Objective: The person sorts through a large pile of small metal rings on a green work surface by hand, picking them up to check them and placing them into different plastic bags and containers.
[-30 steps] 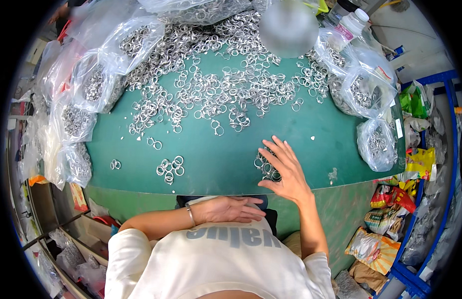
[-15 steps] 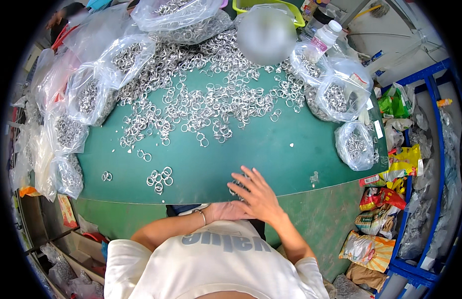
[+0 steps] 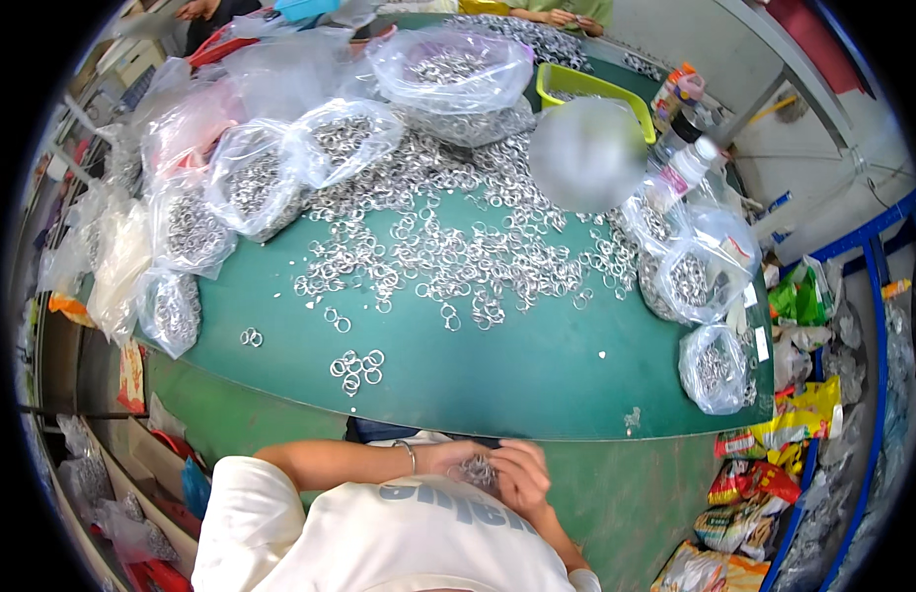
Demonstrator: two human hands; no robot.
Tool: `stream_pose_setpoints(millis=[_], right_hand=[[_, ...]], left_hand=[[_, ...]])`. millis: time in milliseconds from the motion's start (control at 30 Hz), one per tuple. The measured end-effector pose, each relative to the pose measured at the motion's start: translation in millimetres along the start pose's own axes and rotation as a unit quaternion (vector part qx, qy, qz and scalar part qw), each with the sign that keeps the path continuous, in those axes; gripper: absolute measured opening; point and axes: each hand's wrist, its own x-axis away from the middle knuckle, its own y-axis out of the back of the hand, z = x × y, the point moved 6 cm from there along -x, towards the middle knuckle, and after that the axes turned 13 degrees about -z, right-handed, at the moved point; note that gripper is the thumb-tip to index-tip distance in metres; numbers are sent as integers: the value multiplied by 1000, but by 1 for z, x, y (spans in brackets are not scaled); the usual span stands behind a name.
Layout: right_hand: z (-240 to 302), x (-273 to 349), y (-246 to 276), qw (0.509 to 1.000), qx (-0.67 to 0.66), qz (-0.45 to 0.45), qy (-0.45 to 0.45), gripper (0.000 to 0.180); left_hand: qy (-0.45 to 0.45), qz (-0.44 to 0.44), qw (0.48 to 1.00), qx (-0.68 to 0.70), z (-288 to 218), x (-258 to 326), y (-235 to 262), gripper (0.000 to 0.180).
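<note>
cradling a handful of silvery metal rings [image 3: 480, 476] low in front of the body, a person in a white t-shirt [image 3: 349, 538] keeps both hands just off the near edge of a green worktop [image 3: 537, 400]. the left hand [image 3: 440, 458], a bracelet [image 3: 410, 457] at its wrist, comes in from the left and carries the handful on its palm; how far its fingers close is hidden. the right hand [image 3: 522, 476] meets it from the other side, fingers bent and overlapping the handful's right flank, though whether they grip a ring cannot be told. the handful thus lies between the two, touching the left palm and directly to the left of the right hand's fingers, so neither has a gap to cross. being a loose bunch, it shows no clear long axis. out on the worktop, ahead and to the left of the hands, sits a small cluster of rings [image 3: 356, 370], with a broad spread of rings [image 3: 468, 261] farther off, well apart from both hands.
</note>
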Motion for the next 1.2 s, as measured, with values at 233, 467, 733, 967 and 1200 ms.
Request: stream_pose_setpoints(millis=[233,467,733,967,1200], right_hand=[[-17,-27,14,974,1,-178,-141,18],[-42,-4,-16,910,-166,-227,-304,23],[-46,-20,-37,911,-170,-178,-332,18],[-54,-23,-35,919,-131,-187,-320,19],[-53,-25,-39,945,-123,-145,-267,16]], left_hand=[[-127,129,983,34,-8,16,-8,39],[-86,139,957,240,-37,66,-28,29],[-291,162,842,424,-180,169,13,21],[-661,-2,704,261,-418,305,50,16],[-705,-497,434,-261,-505,304,61,32]])
